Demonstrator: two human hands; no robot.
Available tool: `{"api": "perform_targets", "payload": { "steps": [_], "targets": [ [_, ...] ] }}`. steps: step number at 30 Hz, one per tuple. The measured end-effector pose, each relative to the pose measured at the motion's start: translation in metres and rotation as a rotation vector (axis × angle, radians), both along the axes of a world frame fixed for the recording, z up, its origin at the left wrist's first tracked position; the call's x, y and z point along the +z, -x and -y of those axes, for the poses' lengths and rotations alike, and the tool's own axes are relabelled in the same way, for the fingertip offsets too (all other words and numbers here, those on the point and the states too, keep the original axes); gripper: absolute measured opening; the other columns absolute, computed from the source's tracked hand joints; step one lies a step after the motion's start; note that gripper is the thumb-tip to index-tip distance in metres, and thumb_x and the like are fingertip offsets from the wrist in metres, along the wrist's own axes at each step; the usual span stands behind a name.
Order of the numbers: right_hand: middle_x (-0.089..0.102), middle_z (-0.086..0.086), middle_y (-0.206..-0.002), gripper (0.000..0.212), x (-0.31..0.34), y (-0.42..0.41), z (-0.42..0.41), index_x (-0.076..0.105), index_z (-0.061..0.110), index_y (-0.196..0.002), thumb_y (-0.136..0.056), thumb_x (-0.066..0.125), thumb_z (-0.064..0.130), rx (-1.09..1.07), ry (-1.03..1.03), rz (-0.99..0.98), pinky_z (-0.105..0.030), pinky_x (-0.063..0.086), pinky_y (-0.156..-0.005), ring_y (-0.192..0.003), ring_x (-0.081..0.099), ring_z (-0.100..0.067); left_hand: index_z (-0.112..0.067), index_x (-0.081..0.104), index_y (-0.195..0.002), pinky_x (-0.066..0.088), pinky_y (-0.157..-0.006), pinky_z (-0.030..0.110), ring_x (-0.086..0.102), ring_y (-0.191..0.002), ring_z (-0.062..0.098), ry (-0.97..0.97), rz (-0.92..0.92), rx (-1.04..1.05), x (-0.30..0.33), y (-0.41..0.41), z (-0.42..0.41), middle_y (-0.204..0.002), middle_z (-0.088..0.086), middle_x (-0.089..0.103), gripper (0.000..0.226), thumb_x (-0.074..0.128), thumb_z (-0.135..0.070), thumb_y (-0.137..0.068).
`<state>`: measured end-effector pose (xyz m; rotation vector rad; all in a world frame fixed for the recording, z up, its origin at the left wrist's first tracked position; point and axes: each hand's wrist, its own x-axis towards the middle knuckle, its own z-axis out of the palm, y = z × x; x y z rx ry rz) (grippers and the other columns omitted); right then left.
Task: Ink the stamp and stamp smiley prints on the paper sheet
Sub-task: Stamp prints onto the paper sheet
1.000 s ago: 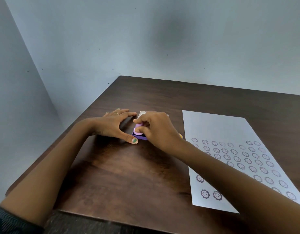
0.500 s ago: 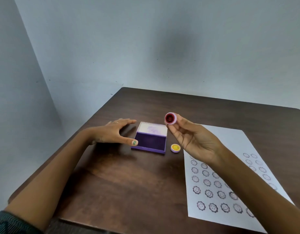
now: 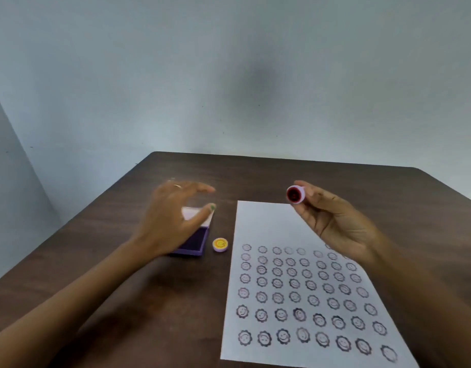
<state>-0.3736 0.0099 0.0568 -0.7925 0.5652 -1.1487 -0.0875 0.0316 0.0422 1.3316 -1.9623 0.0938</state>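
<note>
My right hand [image 3: 335, 221] holds a small round lilac stamp [image 3: 295, 194] by its body, raised above the top of the paper, its dark red inked face turned towards me. The white paper sheet [image 3: 266, 224] lies on the right of the brown table and carries several rows of purple smiley prints [image 3: 295, 297] on its lower part; its top part is blank. My left hand [image 3: 170, 221] hovers with fingers spread over the open purple ink pad [image 3: 196, 241], hiding much of it. The stamp's yellow smiley cap [image 3: 220, 244] lies between pad and paper.
The dark wooden table [image 3: 149, 301] stands in a corner, with pale walls behind and to the left. Its left edge runs diagonally close to my left forearm. Bare wood lies in front of the ink pad.
My right hand lifted the stamp off the ink pad and carried it right, over the paper's top. My left hand rose from beside the pad and now hovers over it.
</note>
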Motion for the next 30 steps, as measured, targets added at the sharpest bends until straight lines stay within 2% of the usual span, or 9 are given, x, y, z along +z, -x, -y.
{"api": "perform_targets", "payload": {
  "steps": [3, 6, 10, 14, 17, 20, 23, 27, 30],
  "targets": [
    [0.076, -0.007, -0.090, 0.022, -0.005, 0.036, 0.012, 0.072, 0.008, -0.092, -0.072, 0.062, 0.007, -0.073, 0.053, -0.126, -0.020, 0.056, -0.066, -0.086, 0.070, -0.015, -0.031, 0.055, -0.121, 0.015, -0.112, 0.030, 0.047, -0.118, 0.005, -0.116, 0.067, -0.135, -0.001, 0.061, -0.007, -0.124, -0.012, 0.060, 0.049, 0.041, -0.059, -0.083],
    [0.075, -0.008, -0.093, 0.026, -0.015, 0.064, 0.020, 0.071, 0.008, -0.094, -0.070, 0.063, 0.006, -0.136, 0.106, -0.242, -0.020, 0.056, -0.067, -0.088, 0.070, -0.017, -0.033, 0.041, -0.135, -0.004, -0.110, 0.023, 0.029, -0.127, -0.004, -0.223, 0.167, -0.207, -0.010, 0.109, -0.008, -0.140, -0.012, 0.047, 0.061, 0.038, -0.065, -0.083],
    [0.076, -0.006, -0.091, 0.029, -0.022, 0.081, 0.023, 0.070, 0.008, -0.095, -0.066, 0.067, 0.009, -0.168, 0.264, -0.455, -0.020, 0.056, -0.069, -0.086, 0.070, -0.018, -0.029, 0.015, -0.147, -0.006, -0.116, 0.029, 0.009, -0.142, 0.004, -0.413, 0.313, -0.241, -0.030, 0.136, -0.007, -0.156, -0.008, 0.020, 0.079, 0.032, -0.070, -0.082],
    [0.075, -0.001, -0.093, 0.027, -0.024, 0.075, 0.019, 0.072, 0.009, -0.092, -0.066, 0.075, 0.006, -0.231, 0.470, -0.776, -0.018, 0.055, -0.073, -0.086, 0.070, -0.016, -0.030, -0.006, -0.148, -0.011, -0.115, 0.026, -0.016, -0.139, -0.003, -0.530, 0.410, -0.258, -0.043, 0.125, -0.011, -0.157, -0.015, -0.009, 0.092, 0.016, -0.079, -0.072],
    [0.075, 0.004, -0.092, 0.023, -0.028, 0.067, 0.013, 0.072, 0.009, -0.093, -0.071, 0.073, 0.003, -0.198, 0.579, -0.938, -0.012, 0.052, -0.072, -0.085, 0.070, -0.010, -0.035, -0.013, -0.145, -0.017, -0.110, 0.018, -0.023, -0.135, -0.009, -0.542, 0.432, -0.267, -0.044, 0.119, -0.012, -0.153, -0.020, -0.016, 0.090, 0.013, -0.082, -0.074],
    [0.072, 0.002, -0.096, 0.024, -0.025, 0.059, 0.007, 0.070, 0.010, -0.098, -0.075, 0.070, 0.002, -0.123, 0.676, -1.071, -0.014, 0.052, -0.078, -0.088, 0.069, -0.006, -0.037, -0.016, -0.144, -0.018, -0.109, 0.016, -0.025, -0.133, -0.011, -0.532, 0.448, -0.264, -0.044, 0.119, -0.013, -0.152, -0.022, -0.018, 0.090, 0.010, -0.082, -0.071],
    [0.072, -0.002, -0.098, 0.025, -0.021, 0.055, 0.002, 0.069, 0.009, -0.100, -0.076, 0.068, 0.000, -0.090, 0.709, -1.099, -0.018, 0.052, -0.083, -0.090, 0.068, -0.007, -0.038, -0.018, -0.143, -0.018, -0.110, 0.018, -0.026, -0.132, -0.011, -0.537, 0.441, -0.262, -0.044, 0.119, -0.015, -0.152, -0.022, -0.019, 0.089, 0.007, -0.081, -0.070],
    [0.072, 0.000, -0.098, 0.025, -0.018, 0.053, -0.003, 0.069, 0.008, -0.099, -0.077, 0.067, -0.002, -0.097, 0.738, -1.108, -0.014, 0.052, -0.080, -0.089, 0.068, -0.004, -0.039, -0.017, -0.143, -0.019, -0.108, 0.015, -0.026, -0.132, -0.013, -0.536, 0.429, -0.262, -0.044, 0.118, -0.014, -0.152, -0.023, -0.018, 0.088, 0.007, -0.082, -0.070],
    [0.072, -0.001, -0.099, 0.024, -0.017, 0.052, -0.003, 0.070, 0.008, -0.098, -0.076, 0.067, -0.001, -0.095, 0.750, -1.137, -0.017, 0.052, -0.084, -0.090, 0.067, -0.004, -0.040, -0.016, -0.143, -0.017, -0.110, 0.017, -0.024, -0.132, -0.013, -0.545, 0.417, -0.262, -0.043, 0.118, -0.014, -0.152, -0.024, -0.017, 0.089, 0.005, -0.083, -0.069]
  ]
}}
